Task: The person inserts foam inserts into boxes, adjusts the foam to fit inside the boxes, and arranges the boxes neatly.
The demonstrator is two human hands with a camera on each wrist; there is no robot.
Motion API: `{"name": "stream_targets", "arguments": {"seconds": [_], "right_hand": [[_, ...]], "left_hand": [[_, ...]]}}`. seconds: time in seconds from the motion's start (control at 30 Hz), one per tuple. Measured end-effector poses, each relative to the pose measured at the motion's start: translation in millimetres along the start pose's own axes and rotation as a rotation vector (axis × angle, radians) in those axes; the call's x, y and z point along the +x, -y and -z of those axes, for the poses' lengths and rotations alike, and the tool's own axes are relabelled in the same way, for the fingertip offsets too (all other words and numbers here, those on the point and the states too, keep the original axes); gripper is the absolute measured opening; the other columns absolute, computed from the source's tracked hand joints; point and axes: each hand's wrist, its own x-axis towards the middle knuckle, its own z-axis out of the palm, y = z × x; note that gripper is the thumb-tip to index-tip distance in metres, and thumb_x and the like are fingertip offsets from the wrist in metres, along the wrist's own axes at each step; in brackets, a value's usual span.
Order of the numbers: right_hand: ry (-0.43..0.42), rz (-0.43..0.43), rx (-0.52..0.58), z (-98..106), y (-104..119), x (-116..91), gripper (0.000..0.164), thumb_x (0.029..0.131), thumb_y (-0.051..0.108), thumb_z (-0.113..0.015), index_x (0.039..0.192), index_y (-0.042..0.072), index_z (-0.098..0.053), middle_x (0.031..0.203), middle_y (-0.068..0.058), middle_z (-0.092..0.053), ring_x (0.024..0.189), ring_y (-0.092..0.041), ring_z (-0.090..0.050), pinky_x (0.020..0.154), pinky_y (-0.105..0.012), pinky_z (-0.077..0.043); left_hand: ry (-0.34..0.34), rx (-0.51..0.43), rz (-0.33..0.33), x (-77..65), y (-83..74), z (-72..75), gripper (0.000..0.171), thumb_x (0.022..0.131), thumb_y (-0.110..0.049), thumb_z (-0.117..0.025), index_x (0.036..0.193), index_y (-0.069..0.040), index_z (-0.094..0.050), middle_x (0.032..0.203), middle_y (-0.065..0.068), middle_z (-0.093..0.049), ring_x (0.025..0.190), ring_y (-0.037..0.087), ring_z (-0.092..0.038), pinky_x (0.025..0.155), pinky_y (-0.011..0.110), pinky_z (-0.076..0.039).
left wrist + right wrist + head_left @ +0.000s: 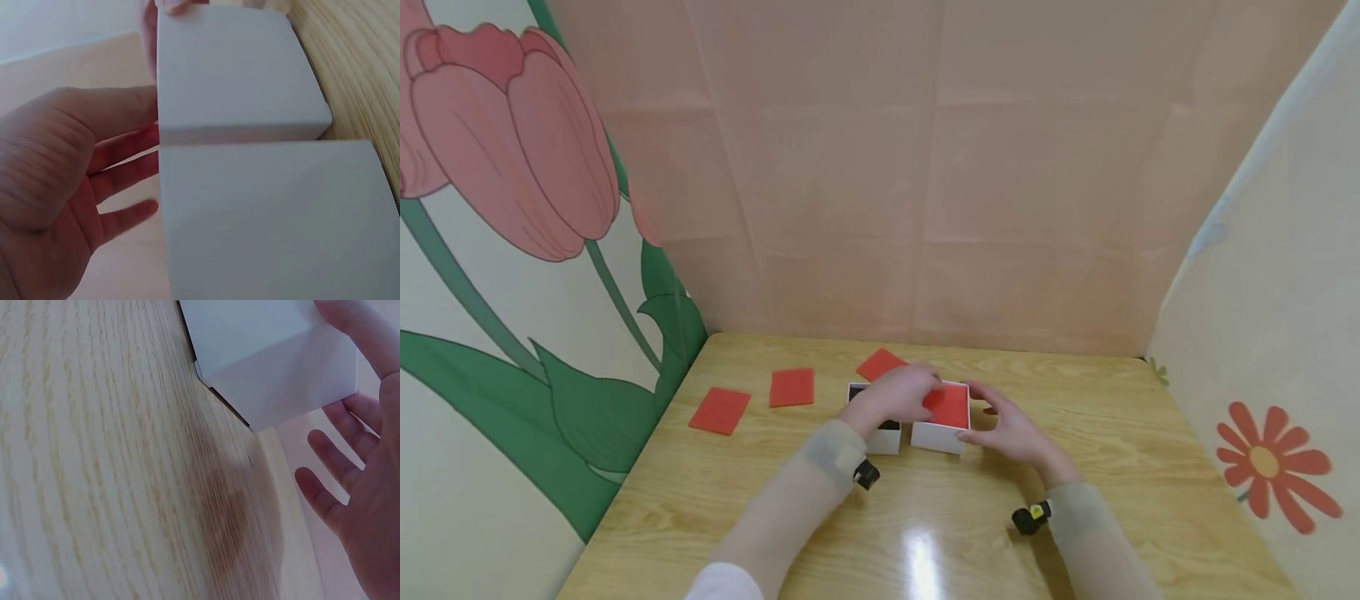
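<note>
Two small white boxes stand side by side on the table, seen in the head view. The right box has a flat red square at its top, and the left box shows black inside. My left hand reaches across the left box to the red square; in the left wrist view the box walls hide its fingertips, so a pinch cannot be made out. My right hand holds the right box at its right side, thumb on the front wall and fingers towards the back.
Three more red squares lie on the wooden table: one at far left, another beside it, and one behind the left box. A pinkish cloth hangs behind the table, with flower-printed cloths at both sides.
</note>
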Motion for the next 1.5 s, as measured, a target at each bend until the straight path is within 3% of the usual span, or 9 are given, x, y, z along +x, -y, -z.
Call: {"name": "stream_targets", "arguments": {"seconds": [0.17,0.33,0.53,0.77,0.93,1.17,1.5], "right_hand": [[-0.004,0.031,0.003,1,-2,1,0.099,0.084,0.052,-0.091,0.164,0.022,-0.041,0.158,-0.004,-0.049,0.146,-0.035,-0.044,0.115,-0.062,-0.043],[-0.006,0.051,-0.007,1,-3,2,0.098,0.084,0.053,-0.090,0.164,0.024,-0.041,0.159,-0.004,-0.049,0.146,-0.031,-0.044,0.115,-0.060,-0.043],[-0.011,0.080,0.009,1,5,0,0.097,0.087,0.045,-0.091,0.165,0.017,-0.041,0.160,-0.010,-0.048,0.146,-0.036,-0.044,0.114,-0.064,-0.042],[-0.004,0.082,0.002,-1,1,2,0.096,0.086,0.048,-0.090,0.164,0.020,-0.041,0.160,-0.006,-0.049,0.146,-0.034,-0.045,0.114,-0.063,-0.043],[-0.013,0.080,0.002,-3,0,2,0.096,0.086,0.047,-0.091,0.164,0.018,-0.042,0.159,-0.008,-0.049,0.146,-0.037,-0.045,0.114,-0.064,-0.042],[-0.017,0.055,0.000,-5,-2,2,0.099,0.085,0.046,-0.092,0.164,0.015,-0.041,0.158,-0.007,-0.050,0.145,-0.037,-0.045,0.114,-0.062,-0.044],[-0.005,0.002,0.013,-1,2,0,0.101,0.084,0.047,-0.092,0.165,0.018,-0.039,0.160,-0.006,-0.048,0.147,-0.038,-0.043,0.115,-0.063,-0.042]], "left_hand": [[-0.026,-0.024,-0.013,10.1,-13.3,-0.9,0.050,0.095,-0.036,-0.084,0.142,-0.020,-0.073,0.141,-0.003,-0.065,0.119,0.013,-0.062,0.100,0.028,-0.054],[-0.031,0.030,-0.055,19.6,-21.1,-7.3,0.045,0.095,-0.039,-0.084,0.136,-0.021,-0.075,0.133,-0.005,-0.068,0.112,0.010,-0.063,0.095,0.025,-0.053],[-0.036,0.001,-0.065,21.7,-20.7,-7.9,0.040,0.095,-0.037,-0.084,0.130,-0.021,-0.077,0.120,-0.008,-0.071,0.102,0.007,-0.061,0.089,0.024,-0.052],[-0.036,-0.034,-0.045,24.1,-16.8,-12.9,0.041,0.093,-0.036,-0.086,0.131,-0.022,-0.079,0.118,-0.012,-0.074,0.103,0.005,-0.063,0.091,0.024,-0.052],[-0.046,-0.072,-0.066,20.5,-13.1,-13.5,0.038,0.092,-0.037,-0.087,0.127,-0.022,-0.080,0.114,-0.013,-0.073,0.099,0.004,-0.061,0.088,0.021,-0.052],[-0.003,-0.089,-0.039,5.4,-4.0,-3.5,0.050,0.093,-0.030,-0.087,0.141,-0.023,-0.073,0.120,-0.008,-0.071,0.097,0.008,-0.060,0.085,0.022,-0.053],[0.006,-0.008,-0.013,0.9,3.2,1.5,0.029,0.095,-0.028,-0.085,0.122,-0.020,-0.080,0.101,-0.009,-0.067,0.086,0.011,-0.057,0.074,0.025,-0.048]]}}
